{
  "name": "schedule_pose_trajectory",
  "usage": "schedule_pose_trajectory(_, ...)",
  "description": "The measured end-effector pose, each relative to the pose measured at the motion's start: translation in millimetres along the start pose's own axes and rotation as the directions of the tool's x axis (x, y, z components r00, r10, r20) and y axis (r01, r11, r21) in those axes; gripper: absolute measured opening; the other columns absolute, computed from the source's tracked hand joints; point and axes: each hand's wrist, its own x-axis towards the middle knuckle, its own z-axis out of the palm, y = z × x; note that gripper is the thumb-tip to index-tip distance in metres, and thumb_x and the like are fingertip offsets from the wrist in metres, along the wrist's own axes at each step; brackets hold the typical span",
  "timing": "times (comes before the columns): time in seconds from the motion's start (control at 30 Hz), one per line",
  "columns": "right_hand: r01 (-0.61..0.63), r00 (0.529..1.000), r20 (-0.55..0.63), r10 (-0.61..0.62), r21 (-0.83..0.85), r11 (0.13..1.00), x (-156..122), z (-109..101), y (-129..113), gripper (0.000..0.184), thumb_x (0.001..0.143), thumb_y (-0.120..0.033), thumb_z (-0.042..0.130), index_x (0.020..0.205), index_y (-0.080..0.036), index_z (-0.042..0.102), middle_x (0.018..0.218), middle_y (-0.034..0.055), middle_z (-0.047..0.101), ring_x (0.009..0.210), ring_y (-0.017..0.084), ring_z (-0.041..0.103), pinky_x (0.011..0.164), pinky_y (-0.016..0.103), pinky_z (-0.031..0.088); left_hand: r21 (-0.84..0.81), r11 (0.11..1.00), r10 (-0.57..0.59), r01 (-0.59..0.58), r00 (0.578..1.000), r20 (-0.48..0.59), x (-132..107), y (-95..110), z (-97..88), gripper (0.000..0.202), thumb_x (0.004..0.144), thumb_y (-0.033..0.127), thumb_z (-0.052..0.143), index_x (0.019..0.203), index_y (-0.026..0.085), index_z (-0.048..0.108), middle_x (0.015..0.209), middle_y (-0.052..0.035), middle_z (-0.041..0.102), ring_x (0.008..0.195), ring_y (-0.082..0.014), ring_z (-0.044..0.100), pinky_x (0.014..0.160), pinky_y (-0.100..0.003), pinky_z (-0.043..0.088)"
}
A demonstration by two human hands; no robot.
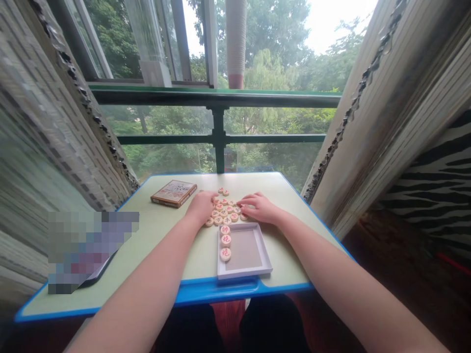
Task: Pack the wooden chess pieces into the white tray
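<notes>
Marked discs lie between my left hand, grip I cannot tell, and right hand, fingers spread; three pieces line near tray, left side.

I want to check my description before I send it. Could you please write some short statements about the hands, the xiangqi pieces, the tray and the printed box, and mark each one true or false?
1. The printed box lies to the left of the left hand. True.
2. Three xiangqi pieces are in the shallow tray. True.
3. The pieces in the tray line its right side. False: they line its left side.
4. The right hand is at the right edge of the loose pieces. True.
5. All the loose pieces bear red characters. False: some characters are dark.
</notes>
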Motion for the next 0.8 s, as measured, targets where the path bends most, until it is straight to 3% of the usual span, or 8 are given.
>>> schedule_pose_trajectory(0.2,-0.002,0.999,-0.044,0.000,-0.045,0.999,0.1,1.2,4.3,0.033,0.083,-0.036,0.050,0.109,-0.023,0.065,0.109,0.0064,0.063,0.100,0.021,0.050,0.095,0.036,0.033,-0.009,0.992,0.125,-0.125,0.991,0.039,1.6,-5.1,2.5,0.031,0.072,0.008,0.048,0.083,0.020,0.073,0.092,-0.0039,0.071,0.089,-0.0175,0.061,0.085,-0.025,0.046)
schedule_pose_trajectory(0.53,0.002,0.999,-0.049,-0.003,-0.027,1.000,2.0,4.2,8.8,0.028,0.083,-0.032,0.050,0.104,-0.026,0.067,0.105,0.0064,0.063,0.098,0.020,0.053,0.094,0.036,0.035,-0.062,0.965,0.259,-0.256,0.965,0.045,2.3,-7.9,7.2,0.024,0.079,0.023,0.051,0.088,0.021,0.073,0.096,-0.0031,0.070,0.092,-0.0190,0.061,0.084,-0.027,0.047)
schedule_pose_trajectory(0.67,-0.003,0.997,-0.083,0.003,0.001,1.000,2.1,2.1,8.6,0.027,0.080,-0.025,0.053,0.104,-0.022,0.066,0.104,0.0077,0.063,0.100,0.020,0.053,0.094,0.035,0.036,-0.012,0.970,0.243,-0.243,0.970,0.019,1.1,-7.0,6.9,0.026,0.080,0.026,0.051,0.097,0.019,0.069,0.097,-0.0056,0.069,0.092,-0.0202,0.059,0.084,-0.029,0.046)
schedule_pose_trajectory(0.8,-0.032,0.996,-0.087,0.036,0.038,0.999,-0.1,-4.2,7.2,0.020,0.078,-0.024,0.055,0.093,-0.019,0.067,0.100,0.0078,0.062,0.095,0.019,0.055,0.087,0.031,0.040,0.027,0.977,0.214,-0.213,0.977,-0.005,-1.2,-4.3,7.7,0.026,0.081,0.029,0.051,0.095,0.019,0.069,0.094,-0.0068,0.068,0.091,-0.0218,0.058,0.084,-0.032,0.045)
